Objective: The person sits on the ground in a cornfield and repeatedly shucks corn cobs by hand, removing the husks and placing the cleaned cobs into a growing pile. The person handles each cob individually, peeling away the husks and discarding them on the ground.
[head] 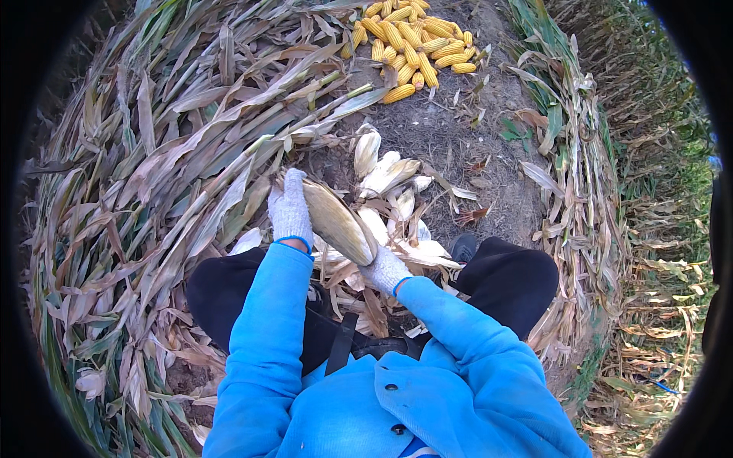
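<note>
An ear of corn in its dry tan husk [338,220] lies slantwise between my two gloved hands. My left hand [291,209], in a white knit glove with a blue cuff, grips its upper left end. At the lower right end, my right hand [387,270] holds the ear, its fingers partly hidden beneath the husk. The husk looks closed around the ear, and no kernels show. Just beyond, pale loose husks [389,174] are heaped on the ground between my feet.
Husked yellow corn ears [409,48] form a pile on the bare soil [452,137] ahead. Cut corn stalks [189,143] lie thickly on the left, and another row of stalks [578,131] runs along the right. My bent knees [509,286] flank the husk heap.
</note>
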The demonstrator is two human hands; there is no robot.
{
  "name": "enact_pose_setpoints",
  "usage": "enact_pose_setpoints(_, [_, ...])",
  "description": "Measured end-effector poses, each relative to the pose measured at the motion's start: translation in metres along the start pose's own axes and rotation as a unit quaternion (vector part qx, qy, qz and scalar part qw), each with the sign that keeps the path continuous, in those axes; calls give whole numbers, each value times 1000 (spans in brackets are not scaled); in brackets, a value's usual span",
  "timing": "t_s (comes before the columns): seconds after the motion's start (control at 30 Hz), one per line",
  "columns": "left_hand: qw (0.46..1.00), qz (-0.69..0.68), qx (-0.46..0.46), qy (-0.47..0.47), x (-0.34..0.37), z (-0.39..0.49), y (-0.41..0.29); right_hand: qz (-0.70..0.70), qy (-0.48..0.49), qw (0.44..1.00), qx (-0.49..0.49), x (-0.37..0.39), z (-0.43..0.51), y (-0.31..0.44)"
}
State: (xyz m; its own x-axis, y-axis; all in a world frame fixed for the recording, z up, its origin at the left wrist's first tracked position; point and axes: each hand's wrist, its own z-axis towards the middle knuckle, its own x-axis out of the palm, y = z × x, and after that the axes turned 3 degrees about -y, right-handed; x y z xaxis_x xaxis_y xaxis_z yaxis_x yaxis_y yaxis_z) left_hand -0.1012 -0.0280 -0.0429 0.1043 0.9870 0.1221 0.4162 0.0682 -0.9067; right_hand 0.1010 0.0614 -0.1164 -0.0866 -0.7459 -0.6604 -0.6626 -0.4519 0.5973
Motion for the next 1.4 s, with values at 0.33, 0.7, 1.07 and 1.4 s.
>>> enact_pose_setpoints(0.33, [758,474,211,395,34,-94,-7,-229,182,954,-66,81,-19,-77])
enact_pose_setpoints(0.7, [987,27,-79,140,25,-4,48,-12,222,974,42,-54,-58,5])
enact_pose_setpoints(1.07, [961,-46,-252,100,12,22,101,135,203,965,-100,-68,-72,14])
enact_pose_setpoints(1.4, [862,-256,-388,202,25,12,128,101,222,964,-110,-104,-65,2])
